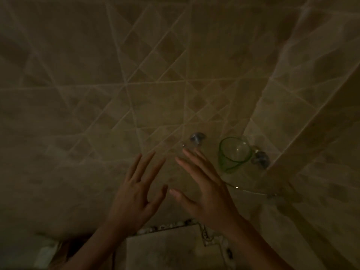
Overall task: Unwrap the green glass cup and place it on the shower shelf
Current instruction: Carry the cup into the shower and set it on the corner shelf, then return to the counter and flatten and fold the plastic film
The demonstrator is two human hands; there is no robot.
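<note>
The green glass cup (234,153) stands unwrapped on the shower shelf (251,190), in the wall corner. Left hand (134,197) and right hand (206,191), beside the cup, are spread and empty. Placement appears complete; only withdrawal seems to remain.

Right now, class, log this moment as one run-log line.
cup: green glass cup unwrapped, on glass corner shelf | left hand: open, empty | right hand: open, empty, clear of cup

Beige tiled wall (136,84) with diagonal grout lines fills the frame; a patterned mosaic border (171,227) crosses the lower centre.
</note>
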